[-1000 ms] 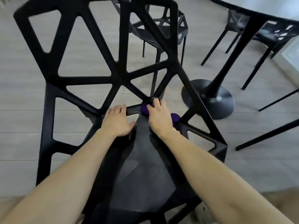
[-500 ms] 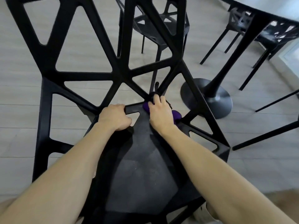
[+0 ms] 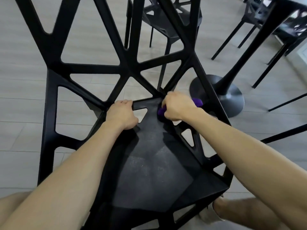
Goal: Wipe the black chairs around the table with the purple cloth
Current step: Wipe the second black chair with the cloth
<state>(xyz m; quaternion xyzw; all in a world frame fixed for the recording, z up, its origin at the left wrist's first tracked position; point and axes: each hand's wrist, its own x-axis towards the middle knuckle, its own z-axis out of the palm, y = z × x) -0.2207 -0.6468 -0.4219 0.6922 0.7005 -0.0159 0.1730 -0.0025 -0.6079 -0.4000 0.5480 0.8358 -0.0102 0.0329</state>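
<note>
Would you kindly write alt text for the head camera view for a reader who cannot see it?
A person's right hand holds a purple cloth against the rear of a black chair's seat while the left hand grips the seat's back edge. More black chairs and a table's round base stand on the pale floor behind.

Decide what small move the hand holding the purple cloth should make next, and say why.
Probably slide the purple cloth leftward along the seat's rear edge. The right hand grips it bunched at the back-right seat corner of the black chair, while the left hand holds that edge, steadying the chair.
</note>
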